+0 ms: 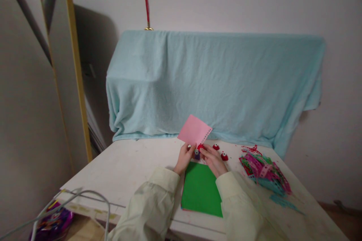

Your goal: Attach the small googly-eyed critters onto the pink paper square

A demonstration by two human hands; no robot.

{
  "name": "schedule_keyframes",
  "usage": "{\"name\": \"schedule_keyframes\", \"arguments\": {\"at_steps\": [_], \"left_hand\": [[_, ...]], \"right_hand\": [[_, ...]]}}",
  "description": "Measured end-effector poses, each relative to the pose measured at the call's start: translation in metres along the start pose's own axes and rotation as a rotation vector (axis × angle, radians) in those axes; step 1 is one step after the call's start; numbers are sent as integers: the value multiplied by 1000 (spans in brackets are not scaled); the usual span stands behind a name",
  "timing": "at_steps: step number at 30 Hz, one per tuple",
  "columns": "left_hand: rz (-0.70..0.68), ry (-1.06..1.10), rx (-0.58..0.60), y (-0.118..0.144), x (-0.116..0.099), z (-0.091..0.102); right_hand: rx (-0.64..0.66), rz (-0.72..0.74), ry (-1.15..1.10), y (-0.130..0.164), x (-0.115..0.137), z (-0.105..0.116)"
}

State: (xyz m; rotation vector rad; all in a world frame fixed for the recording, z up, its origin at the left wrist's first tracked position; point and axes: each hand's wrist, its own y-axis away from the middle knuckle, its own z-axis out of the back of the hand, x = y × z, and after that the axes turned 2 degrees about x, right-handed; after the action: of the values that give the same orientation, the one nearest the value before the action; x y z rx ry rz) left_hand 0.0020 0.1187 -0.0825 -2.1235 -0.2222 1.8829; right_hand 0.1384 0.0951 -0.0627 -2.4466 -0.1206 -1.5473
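Observation:
A sheet of pink paper (194, 130) is raised over the table, tilted, with a row of small punched holes along its right edge. Its lower corner is pinched by my left hand (185, 158). My right hand (213, 159) is closed on a small red craft punch (200, 146) at the sheet's lower right edge. Just below, between my hands, sits a small purple punch (197, 154). Beyond my right fingers are two more red punches with white tops, one red punch (216, 146) and another red punch (224, 156). Under my wrists lies a green sheet (201, 190).
On the right lies a heap of punched paper strips (266, 173) in pink, green, red and blue. A light blue cloth (215, 86) hangs behind the white table (135, 162). Grey cables (93, 192) loop at the front left. A mirror (63, 64) leans at left.

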Motion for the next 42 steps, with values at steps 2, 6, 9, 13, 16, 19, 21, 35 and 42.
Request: {"name": "schedule_keyframes", "arguments": {"at_steps": [2, 6, 9, 13, 16, 19, 21, 35, 42], "left_hand": [[-7, 0, -1, 0, 0, 0], [-14, -11, 6, 1, 0, -1], [-13, -15, -4, 0, 2, -1], [-38, -81, -36, 0, 2, -1], [-65, -128, -48, 1, 0, -1], [-98, -169, -70, 1, -1, -1], [-115, -206, -84, 1, -1, -1], [-126, -324, -6, 1, -1, 3], [-79, -198, -34, 2, 0, 2]], "right_hand": [[16, -10, -21, 1, 2, -1], [2, 3, -41, 0, 2, 0], [-11, 6, -56, -1, 1, 1], [-5, 4, -57, -2, -1, 3], [-6, 3, -47, -3, -2, 4], [-17, 6, -39, -3, -3, 5], [-20, 10, -30, -3, -3, 5], [0, 39, 111, -4, -9, 7], [36, -5, 94, -2, -5, 5]]}}
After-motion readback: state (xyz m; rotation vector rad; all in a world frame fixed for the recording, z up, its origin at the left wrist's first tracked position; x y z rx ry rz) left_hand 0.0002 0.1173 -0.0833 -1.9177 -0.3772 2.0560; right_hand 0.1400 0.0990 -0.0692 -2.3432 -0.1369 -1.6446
